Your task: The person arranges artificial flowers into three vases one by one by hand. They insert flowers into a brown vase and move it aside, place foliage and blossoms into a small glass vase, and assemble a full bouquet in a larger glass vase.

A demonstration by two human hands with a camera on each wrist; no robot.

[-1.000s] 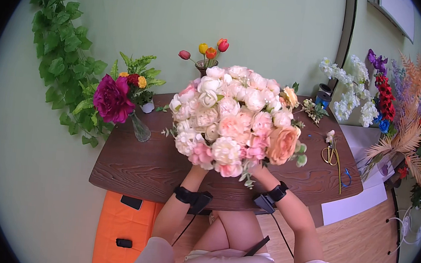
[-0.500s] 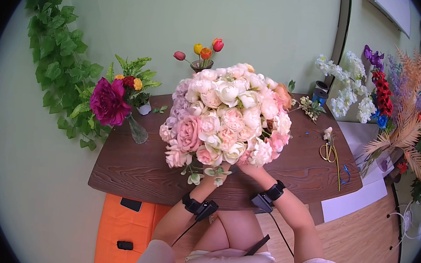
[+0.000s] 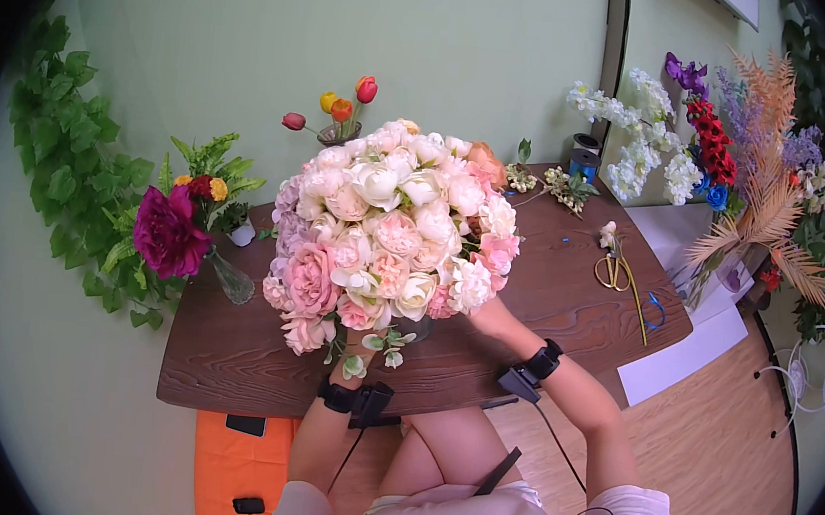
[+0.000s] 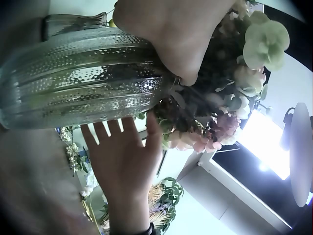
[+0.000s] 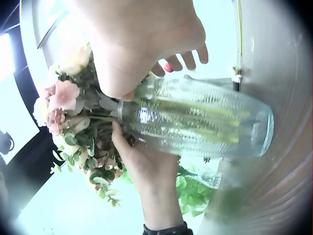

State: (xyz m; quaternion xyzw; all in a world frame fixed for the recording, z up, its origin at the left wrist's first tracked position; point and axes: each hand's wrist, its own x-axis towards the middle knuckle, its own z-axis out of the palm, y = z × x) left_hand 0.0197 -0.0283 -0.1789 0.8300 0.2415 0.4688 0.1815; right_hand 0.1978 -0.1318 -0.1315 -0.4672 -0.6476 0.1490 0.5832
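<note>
A large bouquet [image 3: 386, 226] of white, pink and lilac blooms fills the middle of the head view. It stands in a ribbed clear glass vase [image 5: 205, 117] with green stems inside, upright on the table. My left hand [image 5: 154, 166] grips the vase high up, thumb at the neck and fingers hidden behind the glass. On the opposite side is my right hand [image 4: 122, 161], its fingers straight and spread, fingertips right at the vase's side. From the head view, flowers cover most of the left hand, while the right hand [image 3: 492, 318] shows below the blooms.
A small glass vase [image 3: 231, 281] with a magenta flower stands at the left. Tulips [image 3: 342, 110] rise behind the bouquet. Gold scissors [image 3: 612, 272] and a long stem lie at the right, near spools [image 3: 584, 160]. Tall flowers [image 3: 712, 146] stand beyond the table's right edge.
The bouquet has turned, bringing lilac blooms to its left side. The head view has shifted, so the table scene sits further left. My right hand has drawn out to the right from beneath the flowers.
</note>
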